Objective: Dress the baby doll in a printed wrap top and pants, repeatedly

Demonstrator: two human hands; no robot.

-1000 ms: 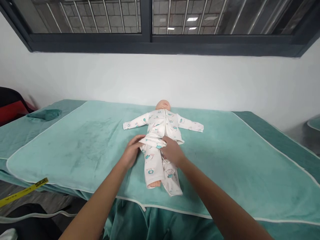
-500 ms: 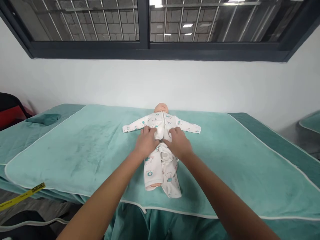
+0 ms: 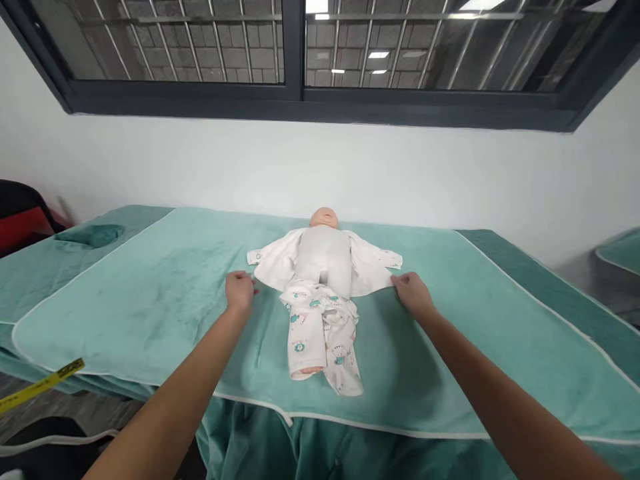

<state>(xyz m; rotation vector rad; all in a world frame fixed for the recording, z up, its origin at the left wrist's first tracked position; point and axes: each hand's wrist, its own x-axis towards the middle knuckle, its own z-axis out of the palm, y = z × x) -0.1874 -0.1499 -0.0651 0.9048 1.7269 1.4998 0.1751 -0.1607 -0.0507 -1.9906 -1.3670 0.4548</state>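
A baby doll (image 3: 324, 217) lies on its back, head toward the wall, with its plain pale torso (image 3: 325, 257) bared. Its printed white baby jacket (image 3: 369, 263) is spread wide at the front, plain inner side up, the sleeves still around both arms. My right hand (image 3: 413, 293) pinches the lower corner of the jacket's right flap. At the left flap's outer edge, my left hand (image 3: 240, 291) has its fingers curled in at the cloth. Printed baby trousers (image 3: 306, 333) cover the legs, bunched at the waist; a foot shows at the left cuff.
A light green blanket (image 3: 165, 300) with white edging covers the bed under the doll. Behind stand a white wall (image 3: 320, 167) and a dark-framed window (image 3: 300, 103). A yellow strap (image 3: 43, 385) is at the lower left, a black and red object (image 3: 25, 217) at the far left.
My hands went from the trouser waist up to the jacket front, then moved apart sideways. The jacket front, closed over the torso before, is now spread open.
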